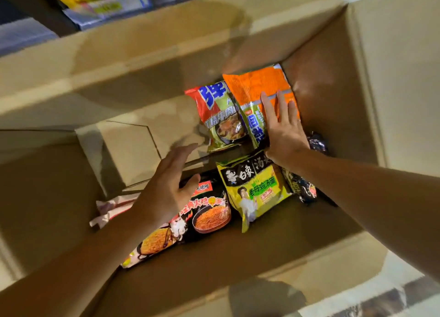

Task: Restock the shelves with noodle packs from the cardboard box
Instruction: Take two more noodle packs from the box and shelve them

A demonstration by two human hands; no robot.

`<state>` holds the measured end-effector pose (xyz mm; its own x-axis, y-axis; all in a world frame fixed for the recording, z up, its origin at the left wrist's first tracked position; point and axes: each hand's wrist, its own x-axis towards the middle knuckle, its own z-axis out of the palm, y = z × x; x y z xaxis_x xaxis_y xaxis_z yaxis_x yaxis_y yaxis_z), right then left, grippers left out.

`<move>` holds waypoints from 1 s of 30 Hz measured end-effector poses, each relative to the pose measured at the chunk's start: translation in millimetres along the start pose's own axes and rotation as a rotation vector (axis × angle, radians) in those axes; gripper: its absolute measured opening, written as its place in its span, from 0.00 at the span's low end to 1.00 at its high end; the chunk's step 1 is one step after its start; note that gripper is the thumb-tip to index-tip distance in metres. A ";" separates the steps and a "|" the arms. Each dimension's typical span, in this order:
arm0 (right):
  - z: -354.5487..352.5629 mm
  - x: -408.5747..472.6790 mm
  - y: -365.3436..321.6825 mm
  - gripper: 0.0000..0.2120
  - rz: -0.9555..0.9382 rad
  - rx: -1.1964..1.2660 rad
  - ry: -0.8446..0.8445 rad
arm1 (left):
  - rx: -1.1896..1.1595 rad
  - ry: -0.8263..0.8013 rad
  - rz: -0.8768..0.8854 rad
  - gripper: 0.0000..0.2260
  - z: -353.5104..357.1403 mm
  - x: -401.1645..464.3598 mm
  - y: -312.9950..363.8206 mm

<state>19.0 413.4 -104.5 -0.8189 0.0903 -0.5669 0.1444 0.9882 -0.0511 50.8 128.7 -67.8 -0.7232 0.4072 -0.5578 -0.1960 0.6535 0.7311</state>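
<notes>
Inside cardboard box (333, 83): right hand (284, 132) flat, fingers straight, pressing orange noodle pack (259, 83); left hand (166, 190) relaxed, empty, above black noodle pack (209, 214).

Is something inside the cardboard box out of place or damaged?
No damage shows. The packs lie jumbled at odd angles in the brown cardboard box. A crumpled white and red wrapper sits at the left beside the black fire-noodle pack, half hidden by the left hand; what it is cannot be told.
</notes>
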 end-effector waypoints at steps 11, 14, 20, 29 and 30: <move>-19.6 -4.2 11.1 0.48 0.004 0.206 0.082 | -0.011 -0.012 -0.046 0.27 10.5 1.7 1.5; -38.3 -19.1 16.9 0.39 -0.062 0.291 0.199 | -0.050 0.019 -0.120 0.26 9.6 4.2 12.2; -68.5 -49.2 22.9 0.23 0.067 0.559 0.311 | -0.136 0.062 -0.216 0.24 5.1 33.6 36.4; -36.6 -38.2 38.2 0.15 0.298 0.878 0.402 | -0.399 0.210 -0.482 0.19 25.5 120.1 39.1; -33.1 -35.9 38.6 0.14 0.306 0.910 0.406 | -0.418 0.223 -0.505 0.20 30.0 126.4 36.6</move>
<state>35.6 452.4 -58.9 -0.7775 0.5225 -0.3499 0.6037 0.4643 -0.6481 -28.0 223.3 -123.3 -0.5866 -0.0528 -0.8082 -0.7509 0.4094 0.5182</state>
